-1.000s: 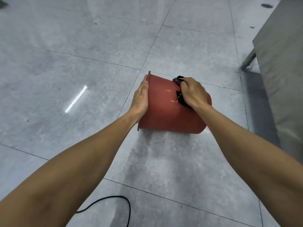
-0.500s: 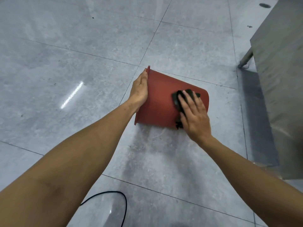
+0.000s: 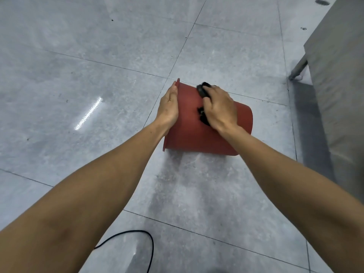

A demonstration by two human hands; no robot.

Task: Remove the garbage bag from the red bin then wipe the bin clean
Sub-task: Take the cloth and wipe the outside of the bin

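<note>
The red bin (image 3: 189, 133) lies on its side on the grey tiled floor, its rim pointing left and its base to the right. My left hand (image 3: 168, 107) rests flat against the rim end with straight fingers, steadying the bin. My right hand (image 3: 218, 108) lies on the bin's upper side and grips a black cloth (image 3: 202, 90), which shows beyond the fingertips and under the palm. No garbage bag is visible.
A grey cabinet (image 3: 338, 79) with a metal leg (image 3: 298, 68) stands at the right, close to the bin's base. A black cable (image 3: 145, 245) curls on the floor near the bottom edge. Open tiled floor spreads to the left and beyond the bin.
My right hand has slid the black cloth from the bin's near edge back up to its far side near the rim. The left hand has stayed at the rim.
</note>
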